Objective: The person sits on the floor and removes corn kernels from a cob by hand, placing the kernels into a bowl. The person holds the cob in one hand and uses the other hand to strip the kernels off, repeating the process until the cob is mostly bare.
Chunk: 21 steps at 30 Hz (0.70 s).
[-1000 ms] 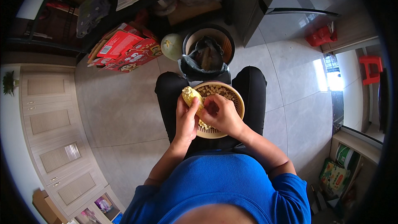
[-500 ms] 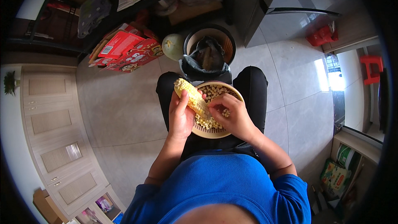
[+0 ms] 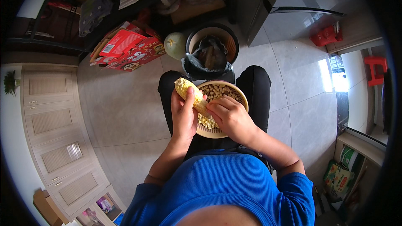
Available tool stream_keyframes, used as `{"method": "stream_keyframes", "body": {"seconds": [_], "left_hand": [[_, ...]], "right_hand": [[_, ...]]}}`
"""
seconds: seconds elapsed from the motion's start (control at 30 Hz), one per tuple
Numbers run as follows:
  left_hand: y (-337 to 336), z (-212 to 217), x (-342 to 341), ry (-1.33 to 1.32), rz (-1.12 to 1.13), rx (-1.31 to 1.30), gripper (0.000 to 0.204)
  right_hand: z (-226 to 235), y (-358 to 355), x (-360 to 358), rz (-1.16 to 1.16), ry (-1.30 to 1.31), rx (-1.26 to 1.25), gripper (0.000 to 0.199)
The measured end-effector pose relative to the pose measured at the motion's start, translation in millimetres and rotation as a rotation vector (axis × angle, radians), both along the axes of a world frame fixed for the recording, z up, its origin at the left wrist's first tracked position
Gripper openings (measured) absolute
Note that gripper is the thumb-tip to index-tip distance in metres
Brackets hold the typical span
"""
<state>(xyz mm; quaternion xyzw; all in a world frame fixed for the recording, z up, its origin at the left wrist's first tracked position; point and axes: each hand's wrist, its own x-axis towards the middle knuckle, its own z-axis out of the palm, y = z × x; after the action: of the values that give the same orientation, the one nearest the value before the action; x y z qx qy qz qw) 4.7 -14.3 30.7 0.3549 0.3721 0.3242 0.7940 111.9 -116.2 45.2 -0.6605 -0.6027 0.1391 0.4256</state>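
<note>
Corn (image 3: 187,91): over the basket (image 3: 209,135), tilted, its upper end pointing to the person's left; yellow above, paler and bare-looking at the lower end.
Left hand (image 3: 183,113): wrapped around the corn, thumb laid along it, probably to steady it and leave the lower end free.
Right hand (image 3: 230,115): fingers drawn together against that lower end; I cannot tell whether they pinch it or only press, as the back of the hand hides them.
Basket: between the legs (image 3: 256,94), directly under both hands, presumably so that anything coming loose drops in.
Kernels (image 3: 217,91): scattered inside the basket, some gathered below the corn.
Bin (image 3: 235,48): just beyond the basket, lined with a dark bag (image 3: 197,65), seemingly for keeping scraps within reach.
</note>
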Motion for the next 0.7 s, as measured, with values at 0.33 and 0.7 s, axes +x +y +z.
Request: {"method": "stream_keyframes", "body": {"seconds": [0.33,0.7], "left_hand": [[-8.5,2.4,6.5,0.057,0.081,0.129,0.023],[-1.2,2.6,2.9,-0.074,0.018,0.096,0.022]], "right_hand": [[-4.4,1.5,-5.9,-0.102,0.075,-0.039,0.012],[-7.6,3.7,-4.0,-0.191,0.330,-0.002,0.010]]}}
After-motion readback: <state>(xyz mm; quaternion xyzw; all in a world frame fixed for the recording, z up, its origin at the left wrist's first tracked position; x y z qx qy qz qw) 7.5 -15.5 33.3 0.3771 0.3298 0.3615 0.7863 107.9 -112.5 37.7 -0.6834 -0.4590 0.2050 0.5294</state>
